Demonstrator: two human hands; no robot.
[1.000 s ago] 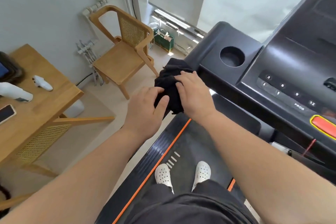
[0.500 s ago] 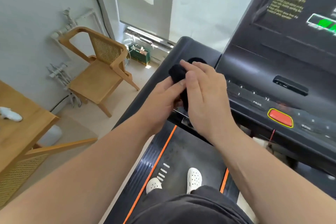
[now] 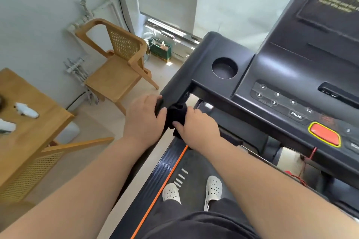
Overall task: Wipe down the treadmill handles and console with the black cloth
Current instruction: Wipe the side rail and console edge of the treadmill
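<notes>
I am curling my left hand around the lower end of the treadmill's left handle, fingers wrapping the smooth black bar. My right hand is pinching the black cloth, bunched soft and wrinkled, against that same bar just beside my left thumb. Both forearms are reaching forward, nearly parallel. Up the handle, a round cup holder is sitting in the matte plastic, its inside too dark to tell. To its right the glossy console is showing numbered buttons and a red oval button ringed in yellow.
</notes>
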